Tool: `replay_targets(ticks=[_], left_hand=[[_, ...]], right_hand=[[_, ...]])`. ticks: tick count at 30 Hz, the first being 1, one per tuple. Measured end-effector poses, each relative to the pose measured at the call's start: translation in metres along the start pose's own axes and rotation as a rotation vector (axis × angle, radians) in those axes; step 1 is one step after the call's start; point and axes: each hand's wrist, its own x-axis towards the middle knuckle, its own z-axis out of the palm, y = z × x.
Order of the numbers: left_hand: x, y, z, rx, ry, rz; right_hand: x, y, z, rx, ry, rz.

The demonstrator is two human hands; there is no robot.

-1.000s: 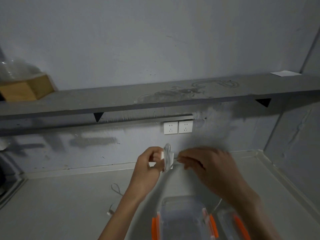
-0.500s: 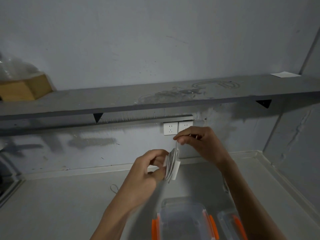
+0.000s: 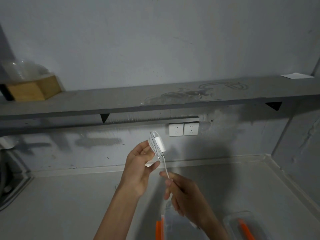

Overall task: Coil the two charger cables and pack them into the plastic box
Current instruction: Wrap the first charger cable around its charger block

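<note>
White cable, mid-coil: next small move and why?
Probably one more wrap: carry the right hand, pinching the free strand, up and around the white cable bundle in the left hand. A loose tail still hangs from the bundle, so it isn't ready for the plastic box.

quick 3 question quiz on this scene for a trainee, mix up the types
1. True or false: the left hand holds a white charger with cable wound around it.
2. Multiple choice: where is the right hand on the cable's loose end? A) above the charger B) below the charger C) not touching it
3. Fill in: the plastic box with orange clips sits on the ____, below the hands.

Key
1. True.
2. B: the right hand's grip pinches the loose end below the charger.
3. Counter; the charger is not in the box yet.
</note>
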Motion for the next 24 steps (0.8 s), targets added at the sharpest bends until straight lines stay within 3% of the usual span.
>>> replay_targets(ticks=[3, 6, 10, 14, 18, 22, 24], left_hand=[[0.001, -0.002, -0.005, -0.040, -0.005, 0.047], [-0.005, -0.007, -0.004, 0.237, 0.057, 0.191], [-0.028, -0.014, 0.001, 0.472, -0.053, 0.218], [-0.053, -0.003, 0.008, 0.444, -0.258, 0.228], [-0.058, 0.013, 0.007, 0.424, -0.358, 0.244], [-0.059, 0.013, -0.003, 0.344, -0.450, 0.175], [-0.052, 0.005, -0.010, 0.210, -0.474, 0.103]], right_hand=[[-0.017, -0.010, -0.006, -0.138, -0.092, 0.004], [-0.025, -0.034, -0.022, -0.544, -0.124, -0.184], [0.002, -0.069, -0.058, -0.953, 0.191, -0.619], [0.029, -0.084, -0.083, -0.581, 0.088, -0.660], [0.036, -0.077, -0.087, -0.226, -0.062, -0.421], [0.040, -0.061, -0.082, 0.111, -0.335, -0.233], [0.037, -0.050, -0.068, 0.227, -0.325, -0.178]])
